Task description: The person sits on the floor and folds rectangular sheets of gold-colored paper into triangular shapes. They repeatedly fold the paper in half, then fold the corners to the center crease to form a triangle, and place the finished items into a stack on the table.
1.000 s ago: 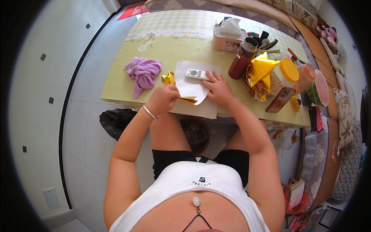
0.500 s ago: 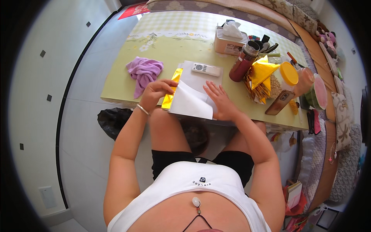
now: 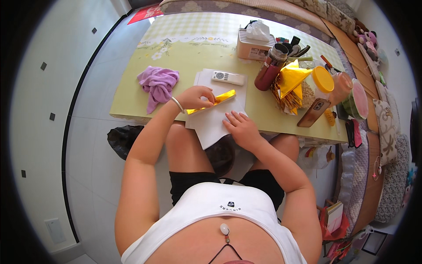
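A sheet of gold foil paper lies slanted near the table's front edge, white side up. Along its far edge a narrow gold strip is folded over. My left hand is on the left part of that strip, its fingers curled and pinched together at the fold. With fingers stretched out, my right hand lies flat on the right side of the white face. One corner of the sheet hangs past the table edge above my lap. Beneath it are more white sheets, with a white remote control resting on them.
Left of the paper is a crumpled purple cloth. To the right stand a maroon thermos, folded gold paper pieces, a yellow-lidded jar, a phone and a cut watermelon. A tissue box sits farther back.
The sheet has turned from upright to slanted, its gold strip now running up to the right. My left hand moved right along the strip; my right hand slid nearer and left onto the sheet.
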`<state>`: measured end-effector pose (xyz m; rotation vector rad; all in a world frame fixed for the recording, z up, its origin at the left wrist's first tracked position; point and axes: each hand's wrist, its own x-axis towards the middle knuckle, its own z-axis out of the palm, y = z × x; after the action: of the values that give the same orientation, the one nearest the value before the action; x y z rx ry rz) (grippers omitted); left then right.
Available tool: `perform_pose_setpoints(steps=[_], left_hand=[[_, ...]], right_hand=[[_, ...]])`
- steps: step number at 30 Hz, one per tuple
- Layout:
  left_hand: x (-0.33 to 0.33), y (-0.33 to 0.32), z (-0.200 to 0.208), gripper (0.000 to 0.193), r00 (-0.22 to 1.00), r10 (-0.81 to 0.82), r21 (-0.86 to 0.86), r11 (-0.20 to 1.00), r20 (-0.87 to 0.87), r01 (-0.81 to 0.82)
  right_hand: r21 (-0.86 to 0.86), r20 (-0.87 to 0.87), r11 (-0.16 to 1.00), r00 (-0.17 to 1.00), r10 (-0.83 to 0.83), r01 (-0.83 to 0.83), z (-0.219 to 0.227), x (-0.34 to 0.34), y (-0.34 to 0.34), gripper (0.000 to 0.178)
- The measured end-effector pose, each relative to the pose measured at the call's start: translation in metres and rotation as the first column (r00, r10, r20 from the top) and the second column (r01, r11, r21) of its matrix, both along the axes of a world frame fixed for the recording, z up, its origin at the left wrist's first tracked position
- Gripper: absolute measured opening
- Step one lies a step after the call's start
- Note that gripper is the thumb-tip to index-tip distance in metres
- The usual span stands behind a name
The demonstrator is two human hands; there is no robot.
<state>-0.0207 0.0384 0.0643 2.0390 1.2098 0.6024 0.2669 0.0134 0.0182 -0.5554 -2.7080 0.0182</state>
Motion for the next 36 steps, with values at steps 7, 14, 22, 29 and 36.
perform_pose_setpoints(steps=[7,14,22,29,36], left_hand=[[0.046,-0.098,0.018,0.042,0.974,0.099,0.448,0.894,-0.203,0.003],[0.040,-0.114,-0.016,0.015,0.917,0.376,0.447,0.848,-0.134,-0.283],[0.019,-0.095,-0.034,0.012,0.934,0.356,0.286,0.899,-0.040,-0.331],[0.022,-0.088,-0.031,0.014,0.835,0.540,0.342,0.769,0.103,-0.540],[0.016,-0.065,-0.038,0.017,0.664,0.739,0.088,0.673,-0.109,-0.734]], right_hand=[[-0.243,0.045,0.965,0.995,-0.089,0.097,0.018,-0.027,-0.006,0.027],[-0.228,-0.182,0.973,0.983,-0.010,-0.032,0.020,-0.029,0.026,0.010],[-0.475,-0.169,0.877,0.986,-0.014,-0.069,0.018,-0.025,0.071,0.018],[-0.821,-0.170,0.571,0.957,-0.236,-0.005,-0.011,-0.028,0.105,0.030],[-0.667,-0.148,0.706,0.887,-0.438,0.237,0.001,-0.050,0.101,0.020]])
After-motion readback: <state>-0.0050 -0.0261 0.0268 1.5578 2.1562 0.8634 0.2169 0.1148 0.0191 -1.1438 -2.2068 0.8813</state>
